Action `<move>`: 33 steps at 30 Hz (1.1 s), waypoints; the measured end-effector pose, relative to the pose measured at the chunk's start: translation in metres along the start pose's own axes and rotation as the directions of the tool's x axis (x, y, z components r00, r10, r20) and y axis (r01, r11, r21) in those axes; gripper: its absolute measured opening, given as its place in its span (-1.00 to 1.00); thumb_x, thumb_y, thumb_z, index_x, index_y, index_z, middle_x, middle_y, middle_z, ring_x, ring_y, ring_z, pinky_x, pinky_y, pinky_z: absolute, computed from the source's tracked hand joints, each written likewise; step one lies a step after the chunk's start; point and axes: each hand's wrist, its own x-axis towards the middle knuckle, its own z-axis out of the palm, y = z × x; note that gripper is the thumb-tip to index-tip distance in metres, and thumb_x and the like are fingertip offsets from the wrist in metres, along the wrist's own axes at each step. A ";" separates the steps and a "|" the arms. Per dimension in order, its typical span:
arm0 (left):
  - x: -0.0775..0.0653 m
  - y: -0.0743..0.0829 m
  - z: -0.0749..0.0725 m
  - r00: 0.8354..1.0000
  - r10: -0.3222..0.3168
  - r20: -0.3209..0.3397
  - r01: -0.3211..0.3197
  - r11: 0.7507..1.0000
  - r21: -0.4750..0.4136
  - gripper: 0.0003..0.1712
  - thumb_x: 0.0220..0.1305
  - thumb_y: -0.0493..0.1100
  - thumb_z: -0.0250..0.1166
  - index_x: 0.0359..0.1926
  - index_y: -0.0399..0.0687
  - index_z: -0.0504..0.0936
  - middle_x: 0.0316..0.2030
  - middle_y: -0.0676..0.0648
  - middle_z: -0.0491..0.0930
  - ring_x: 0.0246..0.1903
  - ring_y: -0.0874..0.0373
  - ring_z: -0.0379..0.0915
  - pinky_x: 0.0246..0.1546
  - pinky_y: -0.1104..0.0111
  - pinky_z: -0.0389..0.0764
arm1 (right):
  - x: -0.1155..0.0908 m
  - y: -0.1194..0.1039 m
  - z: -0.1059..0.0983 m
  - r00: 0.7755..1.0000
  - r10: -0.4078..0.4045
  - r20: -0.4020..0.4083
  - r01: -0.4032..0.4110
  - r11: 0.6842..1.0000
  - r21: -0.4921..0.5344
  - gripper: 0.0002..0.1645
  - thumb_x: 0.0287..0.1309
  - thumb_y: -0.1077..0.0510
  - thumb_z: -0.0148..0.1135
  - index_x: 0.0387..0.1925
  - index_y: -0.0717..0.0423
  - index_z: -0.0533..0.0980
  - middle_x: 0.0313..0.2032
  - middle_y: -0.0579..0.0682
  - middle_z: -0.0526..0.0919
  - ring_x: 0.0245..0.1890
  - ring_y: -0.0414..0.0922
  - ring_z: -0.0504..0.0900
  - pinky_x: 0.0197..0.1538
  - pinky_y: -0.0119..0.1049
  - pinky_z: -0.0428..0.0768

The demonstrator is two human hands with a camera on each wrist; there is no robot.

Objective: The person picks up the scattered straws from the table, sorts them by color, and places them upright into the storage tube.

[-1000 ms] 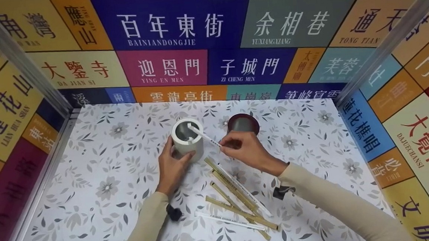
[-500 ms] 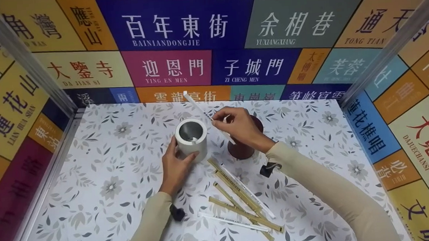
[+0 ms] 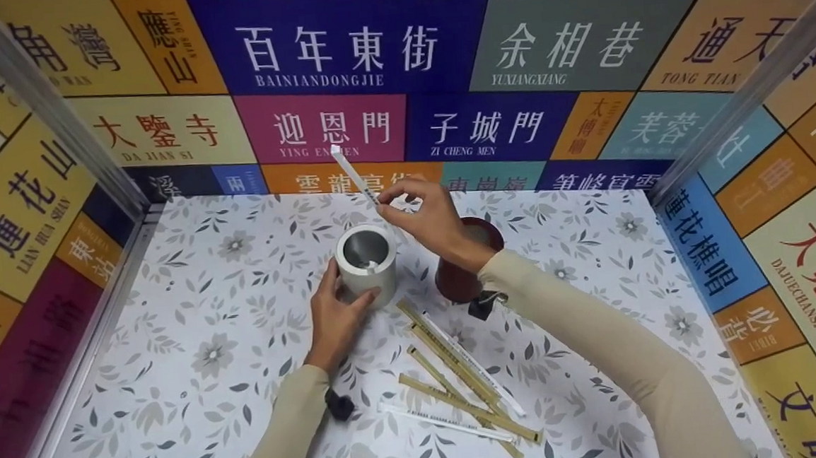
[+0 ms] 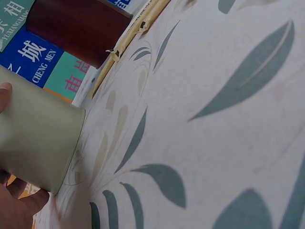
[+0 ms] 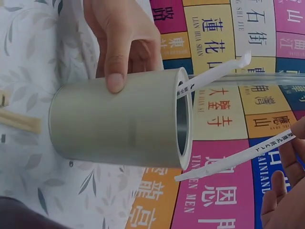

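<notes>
My left hand [image 3: 335,318] grips a pale grey-green canister [image 3: 367,282] with a white rim, which stands upright on the table. Inside it is a white paper-wrapped straw [image 5: 214,76], its end jutting past the rim in the right wrist view. Above and behind the canister's mouth, my right hand [image 3: 427,214] pinches another white paper-wrapped straw [image 3: 355,174] between thumb and fingertips. That straw is tilted, its far end pointing up and away to the left; dark printing runs along it. The left wrist view shows the canister's side [image 4: 38,131] with fingertips on it.
Partly behind my right forearm stands a dark red canister [image 3: 453,276]. Several tan-wrapped sticks [image 3: 454,396] and two white-wrapped straws [image 3: 448,423] lie crossed on the floral tablecloth [image 3: 213,397], nearer to me. Colourful lettered panels [image 3: 340,42] wall in the table's back and sides.
The right hand has moved up and left, lifting its straw from over the canister's mouth to a place above and behind it. My left hand keeps its hold on the canister.
</notes>
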 end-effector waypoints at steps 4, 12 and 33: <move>0.000 -0.001 0.000 1.000 0.006 0.003 -0.005 1.000 -0.007 0.20 0.19 -0.16 0.72 0.72 -0.19 0.23 0.57 -0.24 0.42 0.51 -0.15 0.42 0.54 0.07 0.42 | 0.003 0.000 0.010 0.999 -0.036 -0.010 0.036 0.999 0.006 -0.88 0.34 0.18 0.58 -0.12 0.07 0.85 -0.14 -0.09 0.85 -0.01 -0.10 0.65 0.12 -0.04 0.55; 0.000 0.000 -0.001 1.000 0.005 0.023 -0.005 1.000 0.017 0.20 0.23 -0.08 0.71 0.72 -0.17 0.23 0.59 -0.20 0.40 0.55 -0.09 0.36 0.55 0.03 0.41 | -0.002 0.008 0.025 1.000 -0.016 -0.011 0.017 0.998 0.060 -0.88 0.35 0.21 0.57 -0.12 0.14 0.84 -0.15 0.02 0.84 -0.03 0.01 0.66 0.14 0.15 0.54; -0.001 -0.001 -0.004 0.999 -0.026 0.044 0.027 0.999 -0.023 0.20 0.26 -0.12 0.69 0.74 -0.15 0.18 0.62 -0.20 0.34 0.55 -0.15 0.36 0.54 0.03 0.43 | -0.058 0.025 0.040 0.998 0.060 -0.011 -0.059 0.993 0.104 -0.75 0.37 0.18 0.56 -0.01 0.22 0.80 -0.09 -0.05 0.84 0.00 -0.02 0.70 0.17 0.10 0.55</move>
